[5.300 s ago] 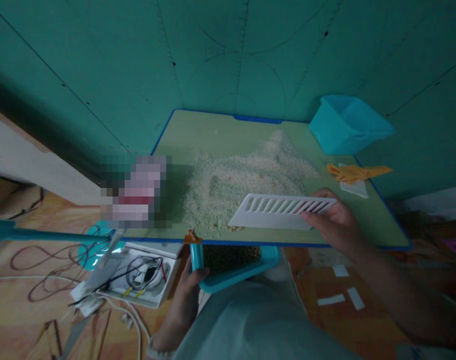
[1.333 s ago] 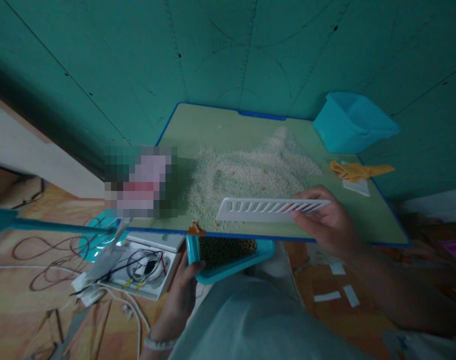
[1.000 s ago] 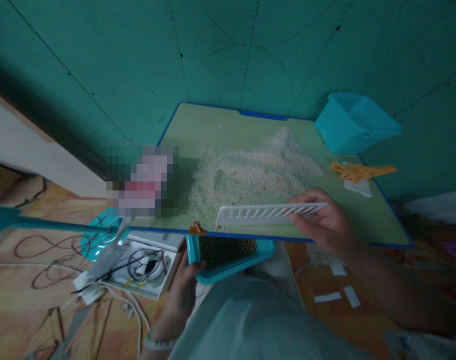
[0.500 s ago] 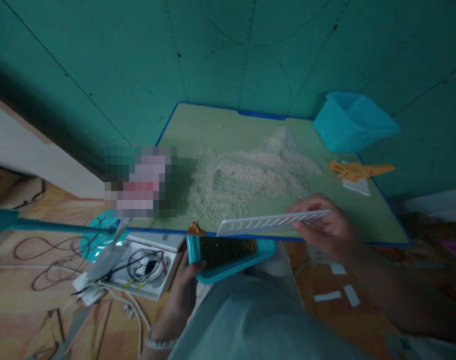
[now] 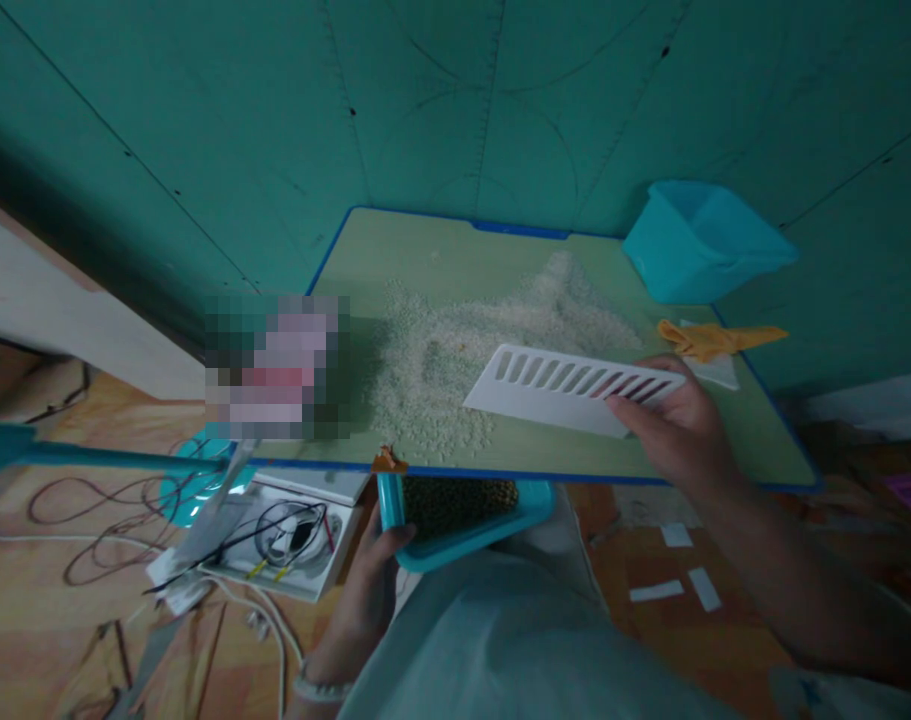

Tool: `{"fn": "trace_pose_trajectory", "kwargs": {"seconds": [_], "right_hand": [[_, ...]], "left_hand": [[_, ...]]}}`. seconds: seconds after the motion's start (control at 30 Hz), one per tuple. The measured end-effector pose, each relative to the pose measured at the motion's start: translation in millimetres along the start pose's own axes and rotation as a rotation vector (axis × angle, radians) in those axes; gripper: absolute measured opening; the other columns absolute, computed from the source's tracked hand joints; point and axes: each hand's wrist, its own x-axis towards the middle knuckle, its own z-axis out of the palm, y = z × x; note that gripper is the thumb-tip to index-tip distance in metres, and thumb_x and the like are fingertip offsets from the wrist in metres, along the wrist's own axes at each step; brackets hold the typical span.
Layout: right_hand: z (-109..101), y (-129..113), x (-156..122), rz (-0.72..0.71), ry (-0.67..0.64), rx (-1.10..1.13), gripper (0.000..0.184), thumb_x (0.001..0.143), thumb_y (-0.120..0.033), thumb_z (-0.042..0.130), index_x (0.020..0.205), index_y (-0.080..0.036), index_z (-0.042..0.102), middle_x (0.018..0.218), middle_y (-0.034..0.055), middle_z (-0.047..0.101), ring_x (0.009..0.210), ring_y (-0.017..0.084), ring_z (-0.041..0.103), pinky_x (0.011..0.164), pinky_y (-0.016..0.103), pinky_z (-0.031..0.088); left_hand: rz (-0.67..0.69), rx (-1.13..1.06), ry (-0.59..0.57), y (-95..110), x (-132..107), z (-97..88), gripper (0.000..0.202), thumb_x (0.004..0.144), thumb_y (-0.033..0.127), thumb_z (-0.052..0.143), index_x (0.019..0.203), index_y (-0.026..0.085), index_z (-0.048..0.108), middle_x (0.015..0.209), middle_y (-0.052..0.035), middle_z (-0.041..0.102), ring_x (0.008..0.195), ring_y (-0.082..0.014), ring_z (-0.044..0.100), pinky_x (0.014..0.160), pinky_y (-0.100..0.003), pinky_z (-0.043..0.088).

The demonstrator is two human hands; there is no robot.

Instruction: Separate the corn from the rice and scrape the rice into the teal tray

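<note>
The pale green surface is filling the middle of the frame, a broad heap of pale grains lying across it. At lower centre the left hand is gripping a blue tray of dark grains, while right of centre the right hand is pinching a white slotted plate. Farther right, an orange cloth is lying crumpled.

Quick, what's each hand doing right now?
Left hand: closed on the blue tub.
Right hand: closed on the white slotted plate.
</note>
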Motion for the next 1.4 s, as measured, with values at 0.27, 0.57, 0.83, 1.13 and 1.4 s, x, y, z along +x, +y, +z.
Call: {"fn": "trace_pose_trajectory", "kwargs": {"seconds": [0.27, 0.57, 0.83, 1.13, 1.4], "right_hand": [[0.0, -1.8, -6.0, 0.023, -0.020, 0.000, 0.029, 0.076, -0.029, 0.077, 0.087, -0.032, 0.050, 0.079, -0.0023, 0.074, 0.072, 0.024, 0.071, 0.067, 0.039, 0.058], [4.9, -6.5, -11.7, 0.036, -0.005, -0.003, 0.025, 0.077, -0.028, 0.075, 0.087, -0.032, 0.052, 0.078, -0.0028, 0.074, 0.072, 0.025, 0.071, 0.068, 0.040, 0.058], [6.5, -20.2, -27.5, 0.059, -0.035, 0.023, 0.021, 0.080, -0.024, 0.071, 0.086, -0.033, 0.054, 0.080, -0.0052, 0.074, 0.075, 0.023, 0.072, 0.071, 0.039, 0.058], [3.6, -18.4, -27.9, 0.058, 0.010, -0.002, 0.020, 0.082, -0.026, 0.071, 0.087, -0.034, 0.054, 0.081, -0.0044, 0.074, 0.077, 0.023, 0.072, 0.073, 0.038, 0.057], [-4.4, -6.3, -21.7, 0.029, -0.070, 0.079, 0.024, 0.074, -0.029, 0.079, 0.082, -0.031, 0.056, 0.070, -0.0047, 0.070, 0.069, 0.022, 0.071, 0.064, 0.034, 0.057]], "left_hand": [[-0.017, 0.015, 0.005, -1.9, -1.0, 1.8, 0.052, 0.068, 0.031, 0.075, 0.120, 0.024, 0.073, 0.121, -0.0054, 0.078, 0.126, -0.0390, 0.060, 0.106, -0.048, 0.045], [-0.028, 0.003, 0.010, -4.2, 1.7, 0.8, 0.055, 0.067, 0.031, 0.076, 0.121, 0.023, 0.073, 0.120, -0.0060, 0.079, 0.126, -0.0396, 0.060, 0.105, -0.048, 0.045], [-0.034, -0.001, -0.004, -2.9, 2.2, 2.0, 0.056, 0.066, 0.030, 0.077, 0.121, 0.022, 0.072, 0.118, -0.0065, 0.079, 0.124, -0.0406, 0.061, 0.104, -0.049, 0.046], [-0.021, -0.024, 0.024, -3.7, -0.2, 5.5, 0.055, 0.067, 0.029, 0.077, 0.121, 0.021, 0.073, 0.115, -0.0062, 0.080, 0.125, -0.0396, 0.061, 0.104, -0.047, 0.046], [-0.045, -0.007, 0.006, -5.0, 2.0, 2.3, 0.056, 0.068, 0.030, 0.077, 0.123, 0.022, 0.072, 0.120, -0.0065, 0.078, 0.121, -0.0403, 0.063, 0.106, -0.051, 0.045]]}}
